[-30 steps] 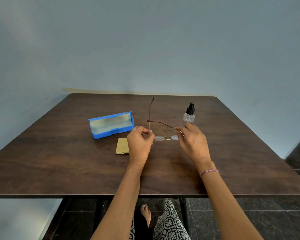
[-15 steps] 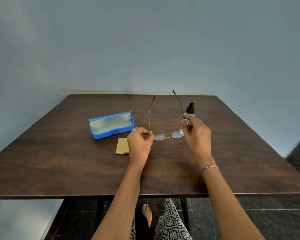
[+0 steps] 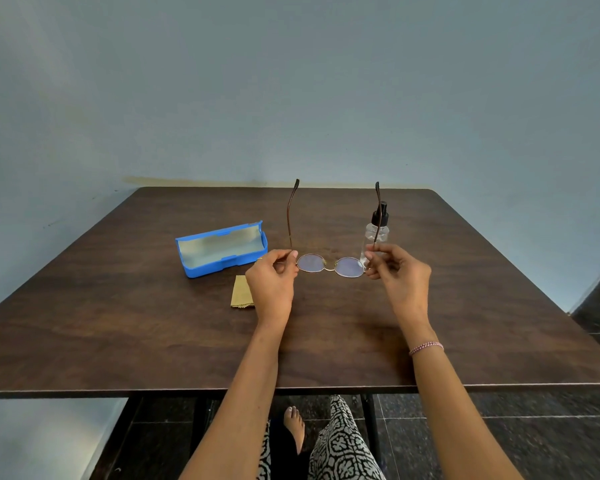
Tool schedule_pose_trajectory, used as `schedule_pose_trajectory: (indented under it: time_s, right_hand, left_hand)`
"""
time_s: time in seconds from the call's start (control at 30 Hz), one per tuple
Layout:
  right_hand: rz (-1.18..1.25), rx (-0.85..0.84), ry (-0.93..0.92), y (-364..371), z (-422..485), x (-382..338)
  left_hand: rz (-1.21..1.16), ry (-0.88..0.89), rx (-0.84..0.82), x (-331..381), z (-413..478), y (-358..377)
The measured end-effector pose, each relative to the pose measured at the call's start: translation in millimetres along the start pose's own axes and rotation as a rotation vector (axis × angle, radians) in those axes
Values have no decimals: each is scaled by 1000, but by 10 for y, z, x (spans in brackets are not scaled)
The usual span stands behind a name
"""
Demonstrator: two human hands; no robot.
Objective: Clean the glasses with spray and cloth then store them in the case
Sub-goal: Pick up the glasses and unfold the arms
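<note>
Thin-framed glasses (image 3: 329,265) with round lenses hang above the table, both temple arms unfolded and pointing away from me. My left hand (image 3: 272,284) pinches the left hinge end. My right hand (image 3: 400,275) pinches the right temple arm near its hinge. A clear spray bottle (image 3: 377,233) with a black cap stands just behind my right hand, partly crossed by the right temple arm. The blue case (image 3: 222,249) lies open to the left. A tan cloth (image 3: 241,296) lies flat in front of the case, its right edge hidden by my left hand.
A dark wooden table (image 3: 153,334) carries everything and its far edge meets a plain blue-grey wall. A dark tiled floor shows to the right of the table and under its near edge, along with my patterned trousers and a bare foot.
The right temple arm swung out from across the frame to fully unfolded. My right hand shifted outward to the right with it. The left hand kept its hold.
</note>
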State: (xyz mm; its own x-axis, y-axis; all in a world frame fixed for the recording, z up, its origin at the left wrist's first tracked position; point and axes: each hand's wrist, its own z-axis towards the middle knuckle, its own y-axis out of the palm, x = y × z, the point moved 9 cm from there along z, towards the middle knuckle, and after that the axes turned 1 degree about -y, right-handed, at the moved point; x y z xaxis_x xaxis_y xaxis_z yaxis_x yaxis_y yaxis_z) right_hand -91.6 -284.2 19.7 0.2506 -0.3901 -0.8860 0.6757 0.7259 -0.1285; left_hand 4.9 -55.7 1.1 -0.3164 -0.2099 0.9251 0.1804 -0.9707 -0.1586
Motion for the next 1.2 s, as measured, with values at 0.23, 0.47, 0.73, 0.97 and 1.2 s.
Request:
schedule_pose_trajectory:
  time_s: [0.23,0.47,0.73,0.97,1.2]
  right_hand:
    - [62,-51,23,65,-69,-38]
    - [88,-26,60,206,-65,-114]
    - [26,-112,3,504,-57,-330]
    - [-77,-148,-47,629,-26,-409]
    - [-42,-175,-56,677,-48,-470]
  left_hand:
    - [-29,53,14,67,-26,3]
    - [109,251,-5,209,-89,69]
    - [216,472,-153,461,-299,238]
    - [154,423,-157,438,-257,200]
    - [159,380,-64,414,-220,106]
